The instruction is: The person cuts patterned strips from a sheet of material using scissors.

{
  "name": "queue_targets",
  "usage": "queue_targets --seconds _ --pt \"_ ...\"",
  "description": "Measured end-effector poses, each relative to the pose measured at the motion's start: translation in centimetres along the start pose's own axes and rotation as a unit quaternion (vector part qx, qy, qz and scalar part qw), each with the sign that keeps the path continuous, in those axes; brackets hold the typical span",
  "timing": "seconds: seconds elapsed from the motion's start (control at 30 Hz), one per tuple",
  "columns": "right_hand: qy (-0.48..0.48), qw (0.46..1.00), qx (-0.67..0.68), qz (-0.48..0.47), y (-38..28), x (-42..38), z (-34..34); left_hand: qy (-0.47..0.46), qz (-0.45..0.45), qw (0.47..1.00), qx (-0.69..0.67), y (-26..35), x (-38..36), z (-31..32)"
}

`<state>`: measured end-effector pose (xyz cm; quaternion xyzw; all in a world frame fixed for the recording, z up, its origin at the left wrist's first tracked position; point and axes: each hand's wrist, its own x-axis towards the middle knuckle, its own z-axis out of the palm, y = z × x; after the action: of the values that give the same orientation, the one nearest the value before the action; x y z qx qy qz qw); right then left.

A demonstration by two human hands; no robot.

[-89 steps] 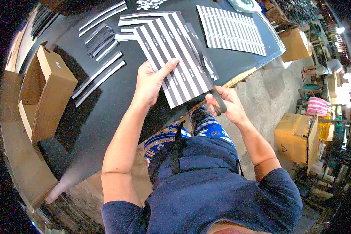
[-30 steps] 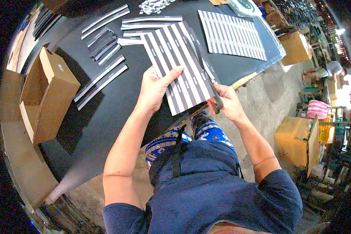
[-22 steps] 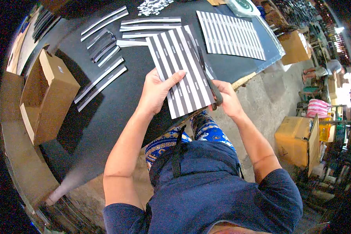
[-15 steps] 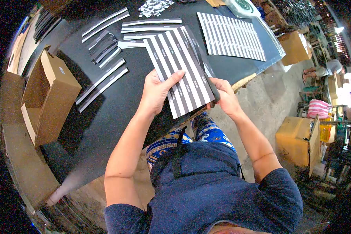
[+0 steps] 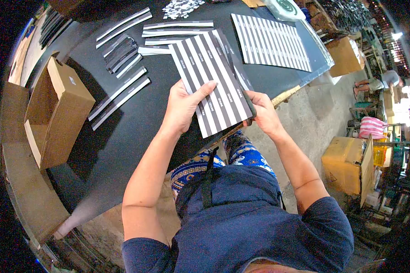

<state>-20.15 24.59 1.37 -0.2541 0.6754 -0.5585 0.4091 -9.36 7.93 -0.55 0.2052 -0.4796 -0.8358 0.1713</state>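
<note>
My left hand (image 5: 184, 105) is closed on a sheet (image 5: 209, 86) with black and white stripes and small printed words, its thumb lying on top. The sheet is held tilted above the black table. At its lower right edge, my right hand (image 5: 262, 112) is closed round dark-handled scissors (image 5: 253, 109), which are mostly hidden by the fingers and sheet. Along the sheet's right side, a narrow strip (image 5: 225, 45) stands slightly apart from it. A larger striped sheet (image 5: 273, 43) lies on the table to the right.
Cut strips (image 5: 177, 32) lie beyond the held sheet, with more strips (image 5: 120, 102) on the left. Small cut pieces (image 5: 182, 7) are heaped at the back. An open cardboard box (image 5: 68, 118) stands left. Another person (image 5: 378, 84) is far right, near a carton (image 5: 344, 161) on the floor.
Both hands stay almost in place with the striped sheet. Near my right hand, the scissors and the sheet's right edge have shifted slightly.
</note>
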Motion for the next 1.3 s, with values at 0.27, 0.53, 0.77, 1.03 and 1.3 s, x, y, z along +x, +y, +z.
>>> queue_targets --seconds 0.27,0.53,0.77,1.03,1.3 --pt "0.022 1.0 -0.001 -0.01 -0.5 1.2 0.2 -0.013 -0.016 1.0 0.007 0.1 -0.3 0.6" --pt "0.016 1.0 -0.008 -0.018 -0.1 2.1 0.3 -0.007 -0.006 1.0 0.01 0.3 -0.2 0.3" --pt "0.017 0.998 0.004 -0.062 0.9 2.4 0.0 -0.002 -0.004 1.0 -0.004 0.1 -0.1 0.3" --pt "0.017 0.998 -0.004 -0.053 1.1 2.5 0.0 -0.005 -0.009 1.0 -0.007 0.3 -0.2 0.3" --pt "0.052 0.998 -0.044 -0.017 0.1 2.2 0.3 0.026 -0.003 1.0 0.013 0.0 0.2 0.0"
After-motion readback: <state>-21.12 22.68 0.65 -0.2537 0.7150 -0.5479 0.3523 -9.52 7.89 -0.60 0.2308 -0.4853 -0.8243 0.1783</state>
